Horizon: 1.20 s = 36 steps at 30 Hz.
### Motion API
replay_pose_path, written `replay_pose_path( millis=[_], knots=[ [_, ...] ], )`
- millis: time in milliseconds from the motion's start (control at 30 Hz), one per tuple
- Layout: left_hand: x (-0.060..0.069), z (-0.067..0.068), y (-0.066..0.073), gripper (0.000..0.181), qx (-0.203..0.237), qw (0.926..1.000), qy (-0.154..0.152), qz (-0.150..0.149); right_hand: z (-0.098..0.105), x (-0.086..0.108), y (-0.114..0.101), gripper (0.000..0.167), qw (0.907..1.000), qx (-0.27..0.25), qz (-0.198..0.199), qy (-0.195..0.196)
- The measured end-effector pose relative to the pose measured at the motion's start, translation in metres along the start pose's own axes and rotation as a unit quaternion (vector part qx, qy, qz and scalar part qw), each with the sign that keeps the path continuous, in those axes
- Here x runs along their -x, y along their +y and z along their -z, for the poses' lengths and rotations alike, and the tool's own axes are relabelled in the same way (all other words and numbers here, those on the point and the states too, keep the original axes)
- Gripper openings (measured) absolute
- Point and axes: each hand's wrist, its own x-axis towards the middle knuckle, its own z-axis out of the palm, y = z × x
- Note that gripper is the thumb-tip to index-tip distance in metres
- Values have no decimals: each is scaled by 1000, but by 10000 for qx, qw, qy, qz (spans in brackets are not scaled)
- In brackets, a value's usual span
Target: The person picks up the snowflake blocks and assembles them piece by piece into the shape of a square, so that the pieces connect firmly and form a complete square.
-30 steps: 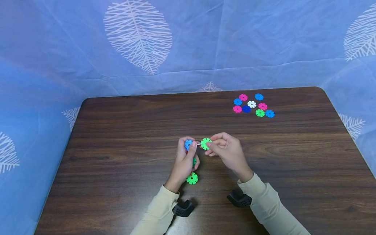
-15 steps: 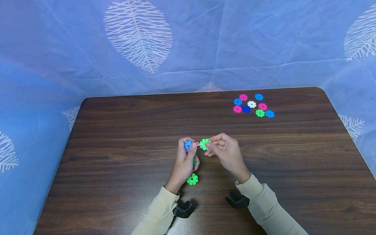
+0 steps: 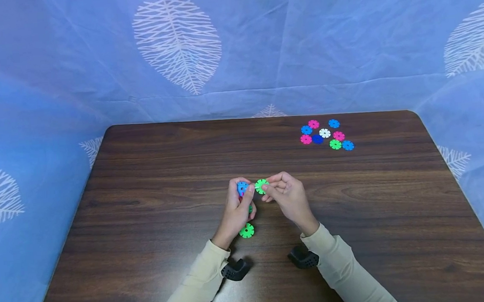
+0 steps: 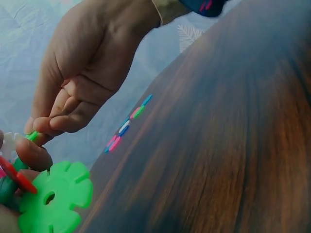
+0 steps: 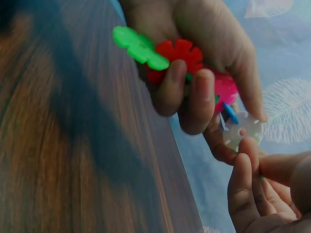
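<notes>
My left hand (image 3: pixel 237 213) grips a joined chain of notched plastic discs. At its top in the head view is a blue disc (image 3: pixel 242 187); a green disc (image 3: pixel 246 230) hangs below the palm. The right wrist view shows a red disc (image 5: pixel 181 52), a pink disc (image 5: pixel 226 88) and a white disc (image 5: pixel 232 138) in the same chain. Left thumb and fingers pinch the white one. Between thumb and fingers, my right hand (image 3: pixel 291 200) pinches another green disc (image 3: pixel 261 185), right beside the white disc. Fingers hide whether those two are joined.
Several loose discs lie at the back right of the dark wooden table (image 3: pixel 163 166), among them a white disc (image 3: pixel 324 133), a green disc (image 3: pixel 335 144) and a dark blue disc (image 3: pixel 317 139). A blue leaf-patterned cloth (image 3: pixel 251 42) hangs behind the table.
My right hand has shifted slightly left, bringing its green disc closer to the left hand and narrowing the gap at the white disc. The left hand has barely moved.
</notes>
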Motion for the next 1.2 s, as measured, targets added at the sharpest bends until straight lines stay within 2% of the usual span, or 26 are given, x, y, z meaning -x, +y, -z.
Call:
replay_pose_path(
  millis=[200,400,533,700,833,900,967,1033,1100,1200],
  knots=[
    [-1,2,-3,27,312,9988,245,286,2,3,-1,22,9991,427,-6,-18],
    [-1,2,-1,21,523,9963,336,601,5,4,0,24,9990,394,13,-189],
    [-3,1,2,17,699,9946,380,672,11,2,-2,26,9979,512,14,-393],
    [-3,1,2,16,902,9933,431,583,36,-3,1,27,9953,881,-115,-380],
    [-3,3,2,17,897,9935,393,575,68,-10,12,29,9882,1473,-414,-86],
    [-3,4,2,17,866,9937,385,595,84,-14,18,29,9803,1886,-579,136],
    [-3,5,2,18,870,9935,395,616,99,-18,21,31,9682,2363,-730,369],
    [-4,6,2,19,877,9933,417,626,113,-21,22,32,9528,2846,-876,595],
    [-4,6,1,20,884,9931,428,635,125,-25,21,34,9328,3355,-1014,842],
    [-5,7,2,19,866,9934,434,616,142,-31,18,35,9131,3721,-1162,1194]
  ],
)
